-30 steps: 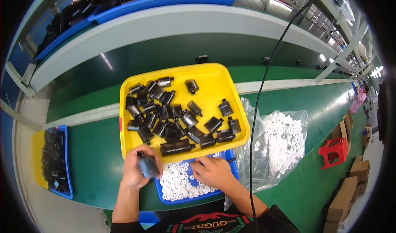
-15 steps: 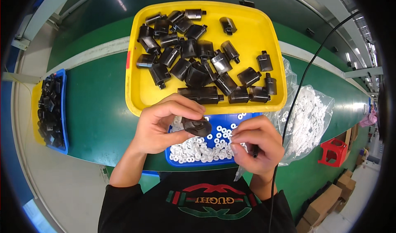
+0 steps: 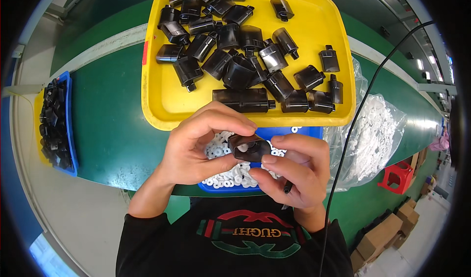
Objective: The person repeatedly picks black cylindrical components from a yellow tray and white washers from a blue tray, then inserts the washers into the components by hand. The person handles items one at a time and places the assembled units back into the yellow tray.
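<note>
My left hand [image 3: 196,147] is closed, thumb and fingers pinching a dark, see-through plastic shell [image 3: 251,154] whose open end faces up toward me. Something small and white shows inside the shell, probably a ring. At its right side, the fingertips of my right hand [image 3: 299,166] touch the shell's rim. A thin black stick-like tool [image 3: 288,186] is tucked in the right hand's curled fingers; most of it is hidden. Below both hands lies a blue tray [image 3: 314,132] with many white rings [image 3: 228,179].
Beyond my hands stands a yellow tray [image 3: 171,115] of dark shells [image 3: 240,71]. A clear bag [image 3: 368,135] of white rings lies right. At far left sits a blue-edged bin [image 3: 72,130] of black parts. A black cable [image 3: 351,125] hangs across the right side; a red stool [image 3: 396,179] stands beyond.
My right hand has moved left and up to the shell, its fingertips now touching the rim. The shell has shifted slightly right, and its opening now shows. The whole view has shifted a little.
</note>
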A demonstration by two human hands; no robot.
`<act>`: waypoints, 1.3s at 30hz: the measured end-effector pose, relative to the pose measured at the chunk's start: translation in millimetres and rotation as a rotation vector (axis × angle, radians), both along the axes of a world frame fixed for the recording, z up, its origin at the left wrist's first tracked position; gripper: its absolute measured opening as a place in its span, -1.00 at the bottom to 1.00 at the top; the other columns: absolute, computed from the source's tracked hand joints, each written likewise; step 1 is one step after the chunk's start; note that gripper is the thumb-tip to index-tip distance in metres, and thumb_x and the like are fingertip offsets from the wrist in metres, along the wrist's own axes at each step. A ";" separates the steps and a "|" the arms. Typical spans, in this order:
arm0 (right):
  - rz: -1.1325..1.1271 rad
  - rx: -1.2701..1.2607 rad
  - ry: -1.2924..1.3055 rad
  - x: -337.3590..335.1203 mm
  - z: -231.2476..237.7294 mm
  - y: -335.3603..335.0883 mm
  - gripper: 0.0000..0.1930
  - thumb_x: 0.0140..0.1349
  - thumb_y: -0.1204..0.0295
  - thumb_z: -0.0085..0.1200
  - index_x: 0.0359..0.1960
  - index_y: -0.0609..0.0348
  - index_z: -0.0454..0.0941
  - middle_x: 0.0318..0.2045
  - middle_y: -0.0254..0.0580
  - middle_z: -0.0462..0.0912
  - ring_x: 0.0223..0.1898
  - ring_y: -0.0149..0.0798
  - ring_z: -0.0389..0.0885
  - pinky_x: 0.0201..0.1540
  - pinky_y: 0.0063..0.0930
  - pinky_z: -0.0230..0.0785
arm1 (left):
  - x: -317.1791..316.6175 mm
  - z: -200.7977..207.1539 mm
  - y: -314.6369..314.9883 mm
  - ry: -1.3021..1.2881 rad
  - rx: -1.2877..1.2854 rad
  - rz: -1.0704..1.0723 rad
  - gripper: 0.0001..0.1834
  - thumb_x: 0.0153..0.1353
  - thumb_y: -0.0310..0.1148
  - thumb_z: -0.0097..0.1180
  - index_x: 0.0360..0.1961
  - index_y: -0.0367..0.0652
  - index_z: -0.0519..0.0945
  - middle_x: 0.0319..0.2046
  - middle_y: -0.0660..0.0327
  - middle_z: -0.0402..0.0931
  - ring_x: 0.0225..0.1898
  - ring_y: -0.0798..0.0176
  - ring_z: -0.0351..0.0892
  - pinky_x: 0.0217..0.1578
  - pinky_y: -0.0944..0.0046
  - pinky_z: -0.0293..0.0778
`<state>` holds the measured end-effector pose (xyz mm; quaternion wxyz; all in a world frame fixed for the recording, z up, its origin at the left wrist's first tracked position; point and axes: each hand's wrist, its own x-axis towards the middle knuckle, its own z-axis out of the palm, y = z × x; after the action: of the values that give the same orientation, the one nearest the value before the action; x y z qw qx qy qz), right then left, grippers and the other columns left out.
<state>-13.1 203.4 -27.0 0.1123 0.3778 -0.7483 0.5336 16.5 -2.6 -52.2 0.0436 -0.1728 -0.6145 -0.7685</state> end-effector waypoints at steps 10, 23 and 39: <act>0.019 0.096 -0.093 -4.4 4.4 -4.5 -0.49 -0.09 0.48 0.49 -0.03 0.19 0.61 -0.15 -0.08 0.61 -0.28 -0.21 0.65 -0.39 -0.47 0.51 | 1.2 0.7 -0.8 0.053 0.031 0.000 -0.48 -0.07 -0.75 0.24 0.02 -0.32 0.56 -0.05 0.02 0.55 0.03 0.09 0.55 0.08 0.16 0.47; 0.042 0.132 -0.023 6.0 25.5 1.7 -0.49 -0.19 0.51 0.46 -0.10 0.25 0.62 -0.25 -0.16 0.62 -0.43 -0.28 0.65 -0.46 -0.53 0.52 | -1.0 8.8 -29.4 0.225 0.124 0.296 -0.77 0.21 -0.37 0.18 -0.21 -0.21 0.42 -0.28 0.01 0.42 -0.26 0.02 0.55 -0.23 0.12 0.50; -0.001 0.184 0.009 19.3 30.1 8.2 -0.56 -0.09 0.41 0.47 -0.13 0.28 0.65 -0.30 -0.14 0.65 -0.46 -0.27 0.67 -0.48 -0.51 0.51 | -1.4 6.6 -34.2 0.251 0.130 0.113 -0.61 0.42 -0.18 -0.22 -0.33 -0.28 0.51 -0.42 -0.01 0.46 -0.40 0.15 0.48 -0.34 0.21 0.46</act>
<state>6.1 211.5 3.1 0.0809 0.3885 -0.7939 0.4606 15.1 -36.9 -45.6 0.1744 -0.2297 -0.5621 -0.7752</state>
